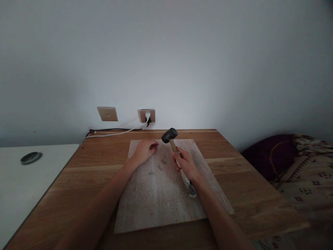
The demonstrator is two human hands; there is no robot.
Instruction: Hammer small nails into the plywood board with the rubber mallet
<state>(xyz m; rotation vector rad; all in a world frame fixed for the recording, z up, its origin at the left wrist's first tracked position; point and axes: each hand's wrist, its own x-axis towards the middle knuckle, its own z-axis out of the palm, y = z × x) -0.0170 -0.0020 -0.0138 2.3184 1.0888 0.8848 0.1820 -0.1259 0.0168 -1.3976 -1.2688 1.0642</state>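
Observation:
My right hand (186,163) is wrapped round the pale handle of a mallet (170,135). Its black head is raised over the far part of a whitish board (153,205), and the handle's end points back toward me. My left hand (144,151) rests at the board's far left, fingers curled together; what they hold, if anything, is too small and dark to make out. Between both hands lie several small metal pieces (163,161), which look like pins or screws. A small flat pale piece (151,173) lies closer to me.
The board lies on a wooden table (85,184) against a wall. A wall socket (147,116) holds plugs, with white and black cables (111,134) along the table's back edge. A white surface (23,194) with a round dark object (31,158) is left; patterned fabric (309,184) is right.

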